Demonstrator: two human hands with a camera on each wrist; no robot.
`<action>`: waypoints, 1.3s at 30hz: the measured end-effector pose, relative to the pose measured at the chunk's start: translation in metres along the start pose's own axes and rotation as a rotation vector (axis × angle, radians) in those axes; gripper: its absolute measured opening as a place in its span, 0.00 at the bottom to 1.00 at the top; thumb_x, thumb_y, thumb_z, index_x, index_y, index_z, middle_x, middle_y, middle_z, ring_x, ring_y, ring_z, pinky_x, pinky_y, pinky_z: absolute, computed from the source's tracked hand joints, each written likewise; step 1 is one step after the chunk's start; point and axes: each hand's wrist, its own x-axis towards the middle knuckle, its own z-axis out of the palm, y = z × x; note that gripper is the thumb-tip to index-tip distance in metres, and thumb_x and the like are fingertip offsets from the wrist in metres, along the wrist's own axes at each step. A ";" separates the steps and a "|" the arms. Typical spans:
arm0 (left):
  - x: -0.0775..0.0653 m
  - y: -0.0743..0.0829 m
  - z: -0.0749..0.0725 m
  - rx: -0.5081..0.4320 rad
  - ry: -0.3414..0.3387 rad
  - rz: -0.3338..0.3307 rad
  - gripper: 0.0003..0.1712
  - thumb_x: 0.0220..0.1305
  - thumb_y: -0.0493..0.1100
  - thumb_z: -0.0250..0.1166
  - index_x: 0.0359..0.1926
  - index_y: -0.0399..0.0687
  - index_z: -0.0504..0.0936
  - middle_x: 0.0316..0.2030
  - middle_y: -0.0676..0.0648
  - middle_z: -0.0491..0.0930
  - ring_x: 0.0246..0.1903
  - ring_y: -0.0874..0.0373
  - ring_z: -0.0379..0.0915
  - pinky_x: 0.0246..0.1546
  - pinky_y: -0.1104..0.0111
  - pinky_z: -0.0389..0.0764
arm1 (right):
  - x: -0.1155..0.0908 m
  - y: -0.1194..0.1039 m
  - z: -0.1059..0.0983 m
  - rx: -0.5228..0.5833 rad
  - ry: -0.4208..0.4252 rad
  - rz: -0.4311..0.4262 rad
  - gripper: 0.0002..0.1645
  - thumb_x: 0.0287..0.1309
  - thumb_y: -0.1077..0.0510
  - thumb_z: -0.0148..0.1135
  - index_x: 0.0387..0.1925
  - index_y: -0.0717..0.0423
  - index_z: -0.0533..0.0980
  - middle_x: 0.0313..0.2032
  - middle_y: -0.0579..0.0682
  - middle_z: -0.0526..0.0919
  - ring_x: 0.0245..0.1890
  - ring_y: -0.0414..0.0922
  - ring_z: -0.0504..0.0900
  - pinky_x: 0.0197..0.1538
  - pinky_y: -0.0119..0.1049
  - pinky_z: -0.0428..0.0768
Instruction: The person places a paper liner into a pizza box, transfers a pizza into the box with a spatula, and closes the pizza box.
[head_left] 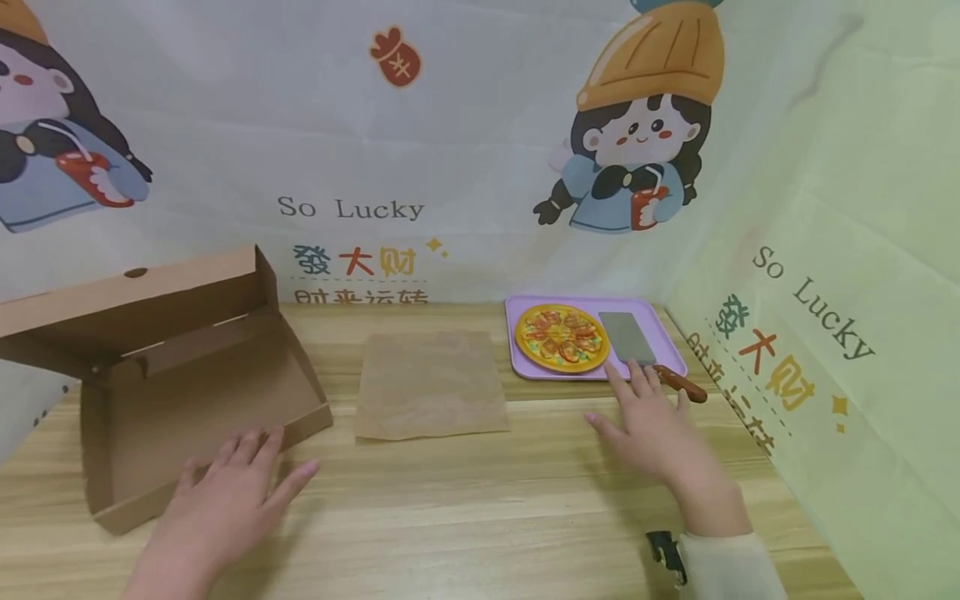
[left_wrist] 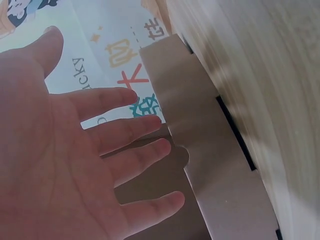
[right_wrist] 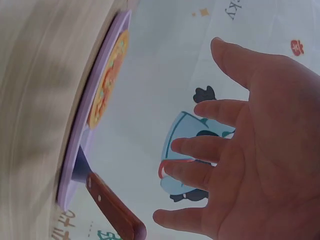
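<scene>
My left hand (head_left: 225,500), fingers spread, hovers by the front edge of an opened cardboard pizza box (head_left: 202,417); in the left wrist view its fingertips are close to the box's front wall (left_wrist: 185,110). Over on the right, my right hand (head_left: 656,429) reaches toward a purple tray (head_left: 525,371) with its fingers extended, and nothing is in its palm in the right wrist view. On that tray lie a round pizza (head_left: 562,337) and a cleaver with a grey blade (head_left: 627,336). The cleaver's brown wooden handle (head_left: 681,384) juts over the tray's near right edge, beside the fingers.
A sheet of brown paper (head_left: 431,385) lies flat on the wooden table (head_left: 450,517) between box and tray. Printed cloth (head_left: 465,150) hangs behind the table and along its right side. The box's raised lid (head_left: 135,292) stands at the back left.
</scene>
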 end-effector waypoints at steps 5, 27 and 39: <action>0.004 0.011 0.003 -0.013 0.011 0.035 0.55 0.78 0.77 0.40 0.80 0.35 0.61 0.79 0.24 0.58 0.77 0.20 0.53 0.69 0.18 0.54 | 0.003 0.004 -0.004 -0.027 -0.013 0.003 0.49 0.79 0.33 0.49 0.85 0.55 0.51 0.83 0.72 0.47 0.82 0.75 0.47 0.73 0.87 0.43; 0.043 0.056 -0.001 -0.103 -0.028 0.137 0.44 0.85 0.67 0.40 0.76 0.32 0.69 0.73 0.26 0.70 0.74 0.26 0.65 0.70 0.32 0.72 | 0.031 -0.053 0.026 -0.032 -0.161 -0.148 0.46 0.79 0.35 0.52 0.85 0.52 0.54 0.85 0.64 0.47 0.86 0.63 0.47 0.81 0.77 0.45; 0.064 0.056 0.004 -0.310 -0.026 0.097 0.23 0.78 0.35 0.48 0.65 0.27 0.78 0.62 0.26 0.81 0.48 0.42 0.82 0.49 0.49 0.84 | 0.041 -0.085 0.054 -0.123 -0.257 -0.319 0.39 0.83 0.39 0.47 0.81 0.57 0.62 0.84 0.59 0.57 0.86 0.56 0.55 0.85 0.68 0.51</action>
